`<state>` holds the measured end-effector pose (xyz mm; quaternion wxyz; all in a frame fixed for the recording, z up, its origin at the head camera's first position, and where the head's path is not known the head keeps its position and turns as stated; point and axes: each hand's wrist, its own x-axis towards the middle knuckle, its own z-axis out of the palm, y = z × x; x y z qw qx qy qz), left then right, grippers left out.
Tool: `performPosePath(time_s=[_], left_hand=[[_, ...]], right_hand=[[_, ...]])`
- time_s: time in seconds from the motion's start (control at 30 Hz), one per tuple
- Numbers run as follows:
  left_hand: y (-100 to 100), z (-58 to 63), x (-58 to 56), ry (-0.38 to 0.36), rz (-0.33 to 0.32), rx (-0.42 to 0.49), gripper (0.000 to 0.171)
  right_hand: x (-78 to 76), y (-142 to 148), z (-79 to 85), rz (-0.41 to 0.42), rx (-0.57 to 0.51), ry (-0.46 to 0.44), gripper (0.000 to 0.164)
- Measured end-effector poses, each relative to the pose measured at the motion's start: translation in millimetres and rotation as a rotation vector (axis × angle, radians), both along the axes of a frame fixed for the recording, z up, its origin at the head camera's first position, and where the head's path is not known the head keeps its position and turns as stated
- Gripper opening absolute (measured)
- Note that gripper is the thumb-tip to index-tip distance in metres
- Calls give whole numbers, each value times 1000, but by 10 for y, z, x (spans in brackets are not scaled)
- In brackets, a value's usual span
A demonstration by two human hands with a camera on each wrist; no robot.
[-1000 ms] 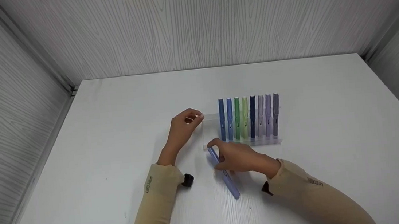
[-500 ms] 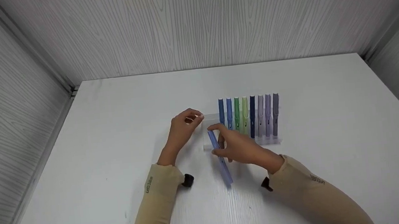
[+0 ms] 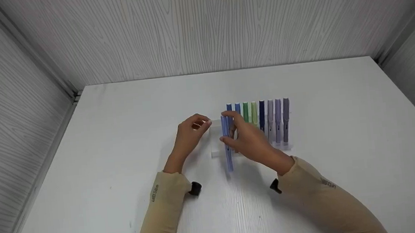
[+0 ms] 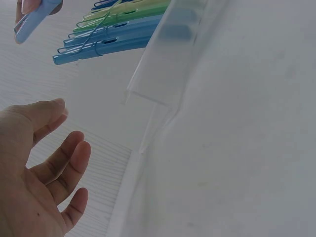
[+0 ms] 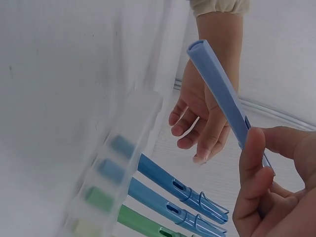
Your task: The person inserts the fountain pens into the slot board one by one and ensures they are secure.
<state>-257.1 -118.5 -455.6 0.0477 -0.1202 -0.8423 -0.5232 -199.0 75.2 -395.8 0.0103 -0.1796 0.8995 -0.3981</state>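
My right hand (image 3: 251, 140) pinches a periwinkle-blue pen (image 3: 229, 162) between thumb and fingers. The pen (image 5: 217, 81) is held up in front of the left part of a clear pen stand (image 3: 216, 154). Leaning in the stand is a row of capped pens: two blue ones, a green pen (image 3: 245, 107), a yellow-green pen, a navy pen (image 3: 262, 111) and purple ones. The right hand hides the lower parts of several. My left hand (image 3: 191, 134) is at the stand's upper left corner, fingers loosely bent; in the left wrist view the hand (image 4: 34, 168) holds nothing.
The stand is on a white table (image 3: 134, 112). Grey wood-grain panels (image 3: 198, 26) rise behind it and at both sides. Dark wrist pieces (image 3: 196, 188) show at the cuffs of both tan sleeves (image 3: 163, 216).
The right hand has carried the periwinkle pen up and away from me, over the stand's left part, turning it from slanted to nearly in line with the row. The left hand has stayed put.
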Motion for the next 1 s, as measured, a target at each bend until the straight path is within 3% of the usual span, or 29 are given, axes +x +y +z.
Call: performPosePath(time_s=[0.23, 0.57, 0.8, 1.0], left_hand=[[-2, -8, -6, 6, 2, -2, 18], [0, -11, -3, 1, 3, -6, 17], [1, -4, 2, 0, 14, -17, 18], [2, -11, -1, 5, 12, -15, 18]], right_hand=[[-57, -7, 9, -66, 30, 85, 63], [-107, -31, -20, -165, 67, 135, 64], [-139, -35, -73, -183, 84, 258, 62], [-165, -45, -123, -201, 90, 308, 61]])
